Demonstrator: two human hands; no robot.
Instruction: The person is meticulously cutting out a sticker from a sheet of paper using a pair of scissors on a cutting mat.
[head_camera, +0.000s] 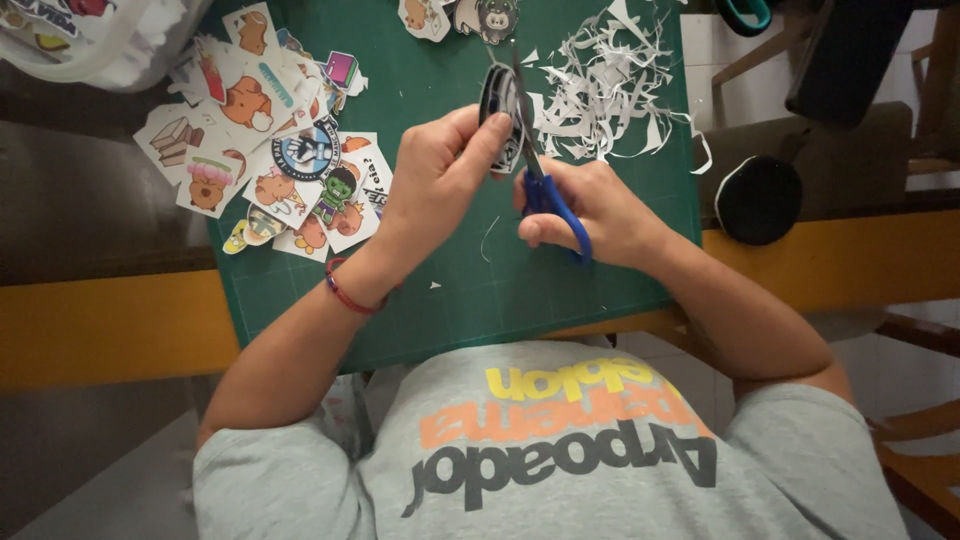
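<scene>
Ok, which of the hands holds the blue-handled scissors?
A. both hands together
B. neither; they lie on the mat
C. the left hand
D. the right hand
D: the right hand grips the blue-handled scissors, while the left hand pinches the dark sticker cutout over the green cutting mat.

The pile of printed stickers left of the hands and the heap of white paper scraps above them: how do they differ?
The pile of printed stickers is colourful, with cartoon figures on broad cut-out pieces; the heap of white paper scraps is plain white, in thin curled strips. The stickers overlap fairly flat, partly spilling off the green cutting mat; the scraps lie tangled and loose. Both rest on the mat, untouched by either hand.
</scene>
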